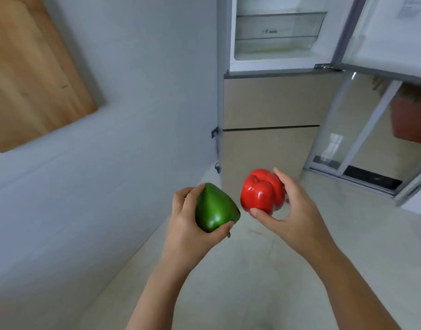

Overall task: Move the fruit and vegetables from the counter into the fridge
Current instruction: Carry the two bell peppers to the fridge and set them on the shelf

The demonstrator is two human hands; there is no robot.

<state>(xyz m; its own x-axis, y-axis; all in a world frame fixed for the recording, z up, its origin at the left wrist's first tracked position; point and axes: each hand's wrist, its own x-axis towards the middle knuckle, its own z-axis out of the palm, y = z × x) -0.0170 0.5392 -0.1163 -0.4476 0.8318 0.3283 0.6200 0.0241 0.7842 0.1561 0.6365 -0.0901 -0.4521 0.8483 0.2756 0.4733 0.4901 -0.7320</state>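
My left hand (183, 220) grips a green bell pepper (215, 208) at the centre of the view. Just to its right, my right hand (293, 206) holds a red bell pepper (262, 191), thumb below and fingers behind it. The two peppers are close together but apart, held over the pale floor. Ahead and above stands the fridge (271, 101), its upper compartment open. Inside are a clear drawer (278, 27) and white walls. The open fridge door (390, 32) swings out at the upper right.
A white counter side (97, 139) fills the left, with a wooden cutting board (30, 75) on top at the upper left. A glass sliding door (362, 139) stands to the right of the fridge. Pale floor (252, 270) lies beneath my arms.
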